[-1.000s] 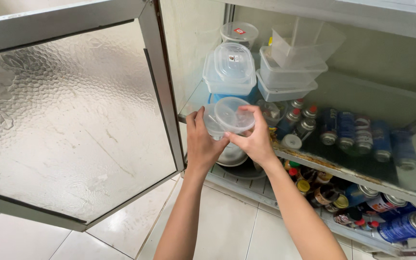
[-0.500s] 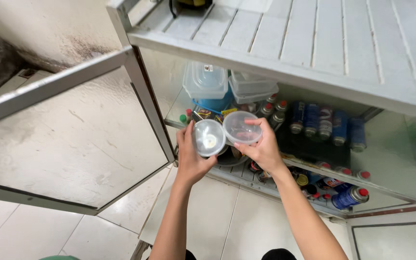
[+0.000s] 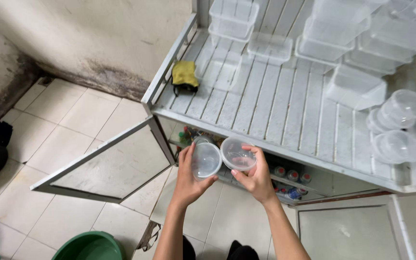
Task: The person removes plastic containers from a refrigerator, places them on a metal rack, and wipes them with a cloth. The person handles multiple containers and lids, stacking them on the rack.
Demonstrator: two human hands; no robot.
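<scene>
The left hand point(image 3: 188, 178) holds a clear round tub point(image 3: 205, 160), fingers point(image 3: 187, 155) curled over its rim at nine o'clock and thumb underneath. The right hand point(image 3: 256, 178) grips a matching lid point(image 3: 238, 154) at four o'clock, its fingers pinched on the edge. Both pieces sit side by side, touching, just below the front edge of the slatted cabinet top point(image 3: 275, 110). They look thin, light, somewhat flexible and smooth, likely best held by the rims. Both forearms reach up towards twelve o'clock.

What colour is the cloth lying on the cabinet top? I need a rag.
Yellow with a dark edge; the cloth shows in the head view.
</scene>
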